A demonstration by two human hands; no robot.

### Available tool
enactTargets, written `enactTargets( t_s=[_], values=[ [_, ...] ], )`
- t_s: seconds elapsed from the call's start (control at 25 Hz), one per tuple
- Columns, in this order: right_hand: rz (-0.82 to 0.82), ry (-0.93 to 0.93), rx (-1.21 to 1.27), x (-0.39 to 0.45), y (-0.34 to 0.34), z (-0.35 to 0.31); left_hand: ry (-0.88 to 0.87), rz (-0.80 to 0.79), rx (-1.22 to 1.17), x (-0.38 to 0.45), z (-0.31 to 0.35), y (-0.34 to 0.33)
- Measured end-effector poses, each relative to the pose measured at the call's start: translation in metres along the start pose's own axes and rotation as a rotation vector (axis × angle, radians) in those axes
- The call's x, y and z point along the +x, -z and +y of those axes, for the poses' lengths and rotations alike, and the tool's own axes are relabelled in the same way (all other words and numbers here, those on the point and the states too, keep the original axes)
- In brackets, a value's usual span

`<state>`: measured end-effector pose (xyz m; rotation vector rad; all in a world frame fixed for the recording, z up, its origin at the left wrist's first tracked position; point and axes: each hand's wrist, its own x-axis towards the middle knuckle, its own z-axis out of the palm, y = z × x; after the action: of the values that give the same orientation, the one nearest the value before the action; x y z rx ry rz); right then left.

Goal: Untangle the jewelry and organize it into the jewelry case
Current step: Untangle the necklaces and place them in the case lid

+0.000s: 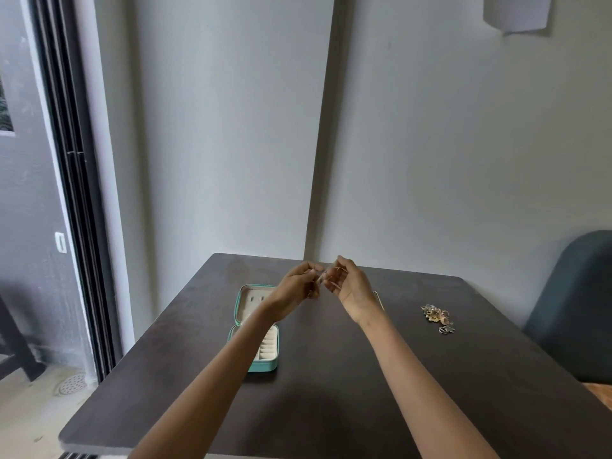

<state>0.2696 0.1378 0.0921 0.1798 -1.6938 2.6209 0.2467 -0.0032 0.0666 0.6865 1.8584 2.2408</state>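
Head view — forward-down over table [331, 409], close

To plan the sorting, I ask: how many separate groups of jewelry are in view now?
2. One fine piece is pinched between the left hand and right hand; one tangled pile lies on the table, right side. The arms may hide more.

Left hand [299, 281] and right hand [349, 283] pinch a thin chain [326, 276] (details blurred) above the open jewelry case [256, 326].

Grey walls [231, 127] (dark table [331, 392])
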Motion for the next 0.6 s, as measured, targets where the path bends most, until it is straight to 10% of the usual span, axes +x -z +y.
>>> enactTargets(
  t_s=[0.6],
  values=[
    [0.030,-0.006,-0.208,-0.006,0.040,-0.016,-0.062,0.016,-0.024,0.014,0.001,-0.021]
  ],
)
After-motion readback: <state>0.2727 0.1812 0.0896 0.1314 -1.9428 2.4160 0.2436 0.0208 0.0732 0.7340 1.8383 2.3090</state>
